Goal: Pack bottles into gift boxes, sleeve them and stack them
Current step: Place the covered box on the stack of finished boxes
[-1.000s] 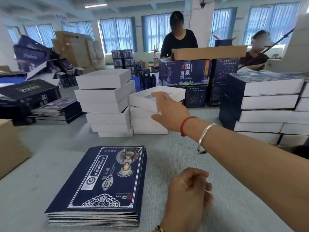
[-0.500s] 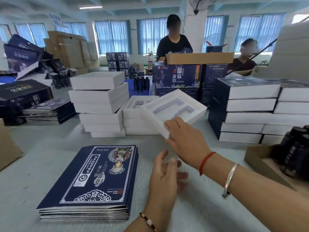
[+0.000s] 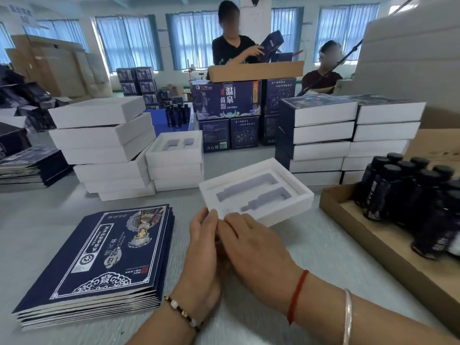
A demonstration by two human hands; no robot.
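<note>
Right at six o'clock, both hands meet at the near corner of the white foam tray [image 3: 256, 192]: the left hand [image 3: 202, 241] has its fingers laid fairly straight against the tray's edge, and the right hand [image 3: 251, 241] rests fingers-down on the same corner, though whether either thumb pinches underneath I cannot tell. The tray lies flat on the table [image 3: 44, 220], probably squared up here so its two bottle-shaped recesses face up for loading. It looks like soft matte foam, cut-outs showing pale grey-blue floors. At eight o'clock lies a stack of flat navy sleeves [image 3: 99, 260], glossy printed card with silver borders, kept within the left hand's reach. At three o'clock a shallow brown cardboard tray [image 3: 368, 235] holds the dark bottles [image 3: 403, 192], upright, black-capped, a short reach from the foam. Further out at eleven o'clock, stacked white box bases [image 3: 104, 145] and spare foam trays [image 3: 174, 155] wait their turn; at one o'clock sleeved finished boxes [image 3: 321, 135] stand stacked. Beyond, at twelve, a person [image 3: 232, 49] handles a navy carton.
</note>
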